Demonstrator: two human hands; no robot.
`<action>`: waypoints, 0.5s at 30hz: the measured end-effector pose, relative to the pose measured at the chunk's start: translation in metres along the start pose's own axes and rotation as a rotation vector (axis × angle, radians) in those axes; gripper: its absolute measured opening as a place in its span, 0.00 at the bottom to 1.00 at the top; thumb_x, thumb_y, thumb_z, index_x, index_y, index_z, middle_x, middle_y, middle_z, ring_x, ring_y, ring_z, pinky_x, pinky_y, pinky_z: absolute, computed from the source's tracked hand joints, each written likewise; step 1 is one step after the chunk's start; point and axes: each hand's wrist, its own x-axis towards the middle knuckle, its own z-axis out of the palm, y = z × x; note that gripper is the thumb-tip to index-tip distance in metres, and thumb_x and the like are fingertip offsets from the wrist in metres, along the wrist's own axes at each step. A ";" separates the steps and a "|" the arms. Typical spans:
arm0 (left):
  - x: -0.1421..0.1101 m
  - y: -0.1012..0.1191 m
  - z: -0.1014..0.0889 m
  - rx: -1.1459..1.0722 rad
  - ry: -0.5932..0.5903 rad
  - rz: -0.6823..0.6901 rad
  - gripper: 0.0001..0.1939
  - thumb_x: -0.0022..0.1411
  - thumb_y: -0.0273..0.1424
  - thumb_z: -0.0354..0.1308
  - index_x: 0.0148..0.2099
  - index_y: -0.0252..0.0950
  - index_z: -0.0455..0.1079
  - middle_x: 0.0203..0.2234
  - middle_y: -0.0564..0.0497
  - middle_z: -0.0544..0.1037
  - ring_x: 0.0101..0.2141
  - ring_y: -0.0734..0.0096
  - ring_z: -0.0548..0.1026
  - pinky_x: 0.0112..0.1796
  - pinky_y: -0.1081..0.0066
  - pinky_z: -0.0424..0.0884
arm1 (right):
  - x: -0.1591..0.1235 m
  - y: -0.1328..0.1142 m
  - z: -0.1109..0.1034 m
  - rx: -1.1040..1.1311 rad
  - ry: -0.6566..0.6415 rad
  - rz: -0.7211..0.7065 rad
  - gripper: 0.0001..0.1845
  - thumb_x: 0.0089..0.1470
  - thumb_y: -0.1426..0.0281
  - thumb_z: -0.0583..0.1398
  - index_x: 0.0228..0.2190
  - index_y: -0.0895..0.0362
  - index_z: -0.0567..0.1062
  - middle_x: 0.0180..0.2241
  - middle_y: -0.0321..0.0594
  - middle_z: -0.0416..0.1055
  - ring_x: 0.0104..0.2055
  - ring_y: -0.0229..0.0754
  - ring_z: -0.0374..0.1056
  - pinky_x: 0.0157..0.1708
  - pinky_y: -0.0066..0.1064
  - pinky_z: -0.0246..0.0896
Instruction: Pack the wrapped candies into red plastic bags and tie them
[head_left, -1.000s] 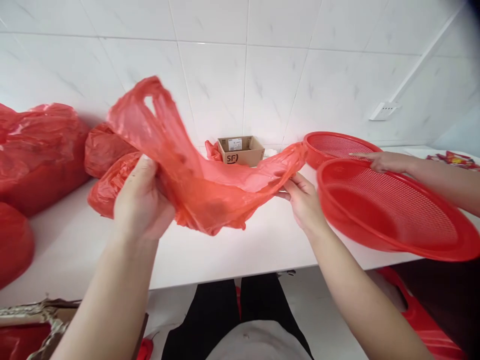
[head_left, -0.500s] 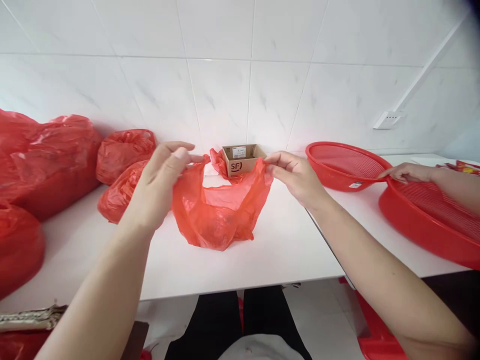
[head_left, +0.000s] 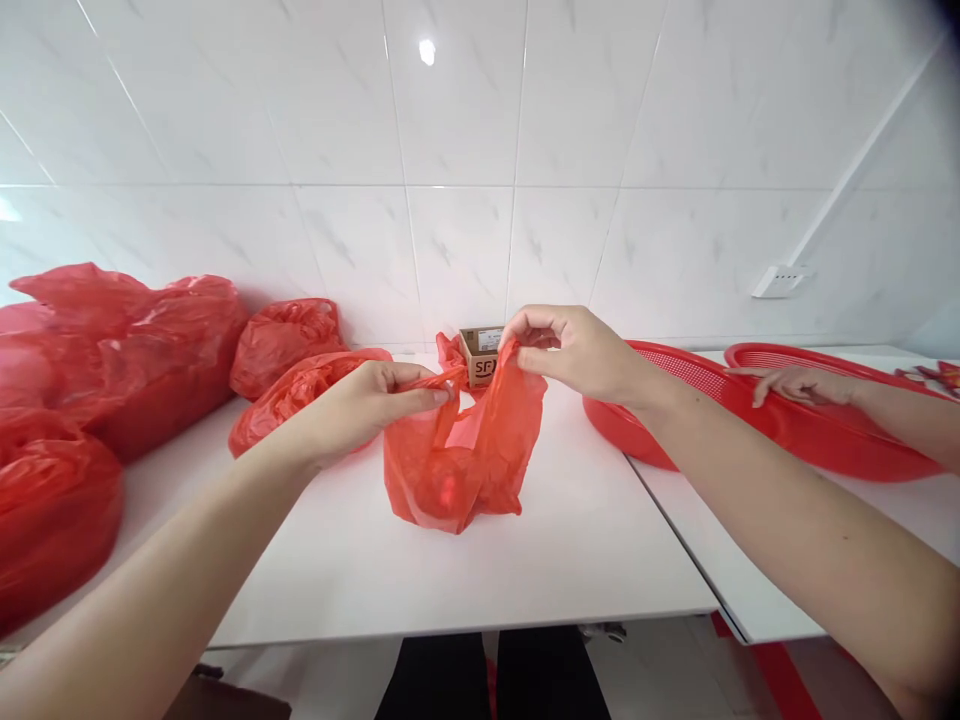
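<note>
A thin red plastic bag (head_left: pixel 465 470) rests on the white table (head_left: pixel 450 590) in front of me, its two handles pulled upward. My left hand (head_left: pixel 382 405) pinches the left handle between thumb and fingers. The right handle is gripped by my right hand (head_left: pixel 566 345), slightly higher. Something rounded shows dimly through the bag's lower part; its kind I cannot make out. Just behind the bag stands a small cardboard box (head_left: pixel 480 372), partly covered by my right hand and the bag.
Several filled red bags (head_left: pixel 289 340) line the table's left side. At the right, another person's hand (head_left: pixel 806 385) holds one of two red mesh baskets (head_left: pixel 637 430). A tiled wall (head_left: pixel 465 260) with a socket (head_left: pixel 780 281) closes off the back.
Both hands have come closer together, drawing the bag's handles inward and narrowing its mouth. The other person's basket has shifted left, overlapping the first one. My view has tilted up.
</note>
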 end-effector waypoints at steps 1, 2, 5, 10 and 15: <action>0.000 0.004 0.000 -0.128 -0.006 0.017 0.11 0.57 0.40 0.64 0.31 0.37 0.74 0.28 0.50 0.75 0.30 0.69 0.72 0.31 0.70 0.66 | 0.002 0.000 -0.003 0.022 -0.001 0.010 0.06 0.48 0.74 0.58 0.30 0.57 0.75 0.31 0.35 0.73 0.32 0.36 0.67 0.33 0.30 0.61; 0.000 0.007 -0.001 -0.251 0.006 0.030 0.10 0.57 0.39 0.64 0.33 0.37 0.75 0.30 0.49 0.76 0.32 0.67 0.73 0.33 0.69 0.68 | 0.004 0.000 -0.006 0.032 -0.011 0.030 0.06 0.48 0.73 0.58 0.30 0.57 0.75 0.30 0.35 0.73 0.33 0.36 0.67 0.34 0.30 0.61; 0.001 0.009 -0.003 -0.486 0.118 0.060 0.08 0.55 0.37 0.66 0.34 0.38 0.76 0.30 0.50 0.77 0.33 0.65 0.75 0.34 0.69 0.71 | 0.005 0.004 -0.014 0.090 0.003 0.120 0.04 0.48 0.72 0.59 0.30 0.56 0.74 0.31 0.36 0.74 0.32 0.37 0.68 0.32 0.30 0.61; 0.002 0.002 0.001 -0.491 0.073 0.198 0.09 0.58 0.35 0.65 0.42 0.42 0.75 0.42 0.50 0.78 0.42 0.65 0.76 0.42 0.68 0.72 | 0.003 0.006 -0.022 0.179 0.052 0.133 0.05 0.48 0.76 0.58 0.29 0.55 0.72 0.33 0.36 0.75 0.37 0.39 0.70 0.34 0.30 0.63; 0.009 0.010 0.009 -0.212 -0.106 0.089 0.34 0.55 0.34 0.68 0.62 0.50 0.62 0.37 0.53 0.77 0.41 0.64 0.76 0.45 0.63 0.70 | 0.011 -0.015 -0.022 0.160 -0.033 0.013 0.07 0.48 0.78 0.59 0.30 0.56 0.74 0.31 0.35 0.74 0.34 0.37 0.70 0.33 0.29 0.64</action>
